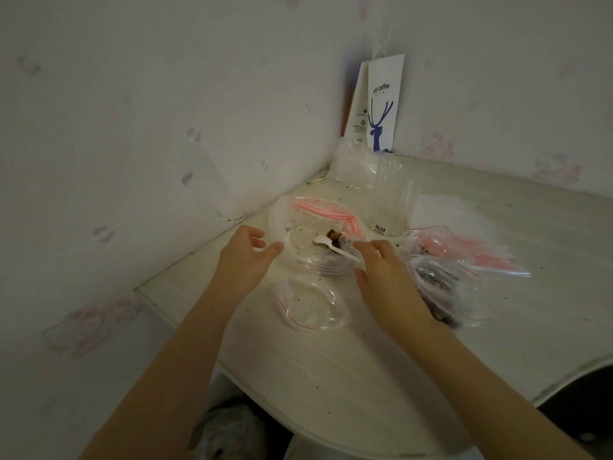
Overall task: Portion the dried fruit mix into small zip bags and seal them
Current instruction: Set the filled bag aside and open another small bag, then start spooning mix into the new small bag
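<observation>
spoon of white plastic (331,246) is pinched by right hand (381,273), long axis pointing left to brown dried fruit (333,236) in large clear pink-zip bag (292,224). left hand (245,260) waits relaxed, empty, beside this bag; small empty zip bag (311,307) lies just below it.

Free room over table (331,366) nr front edge; zip bags (464,257) crowd rt side, paper bag (381,104) fills far corner
</observation>
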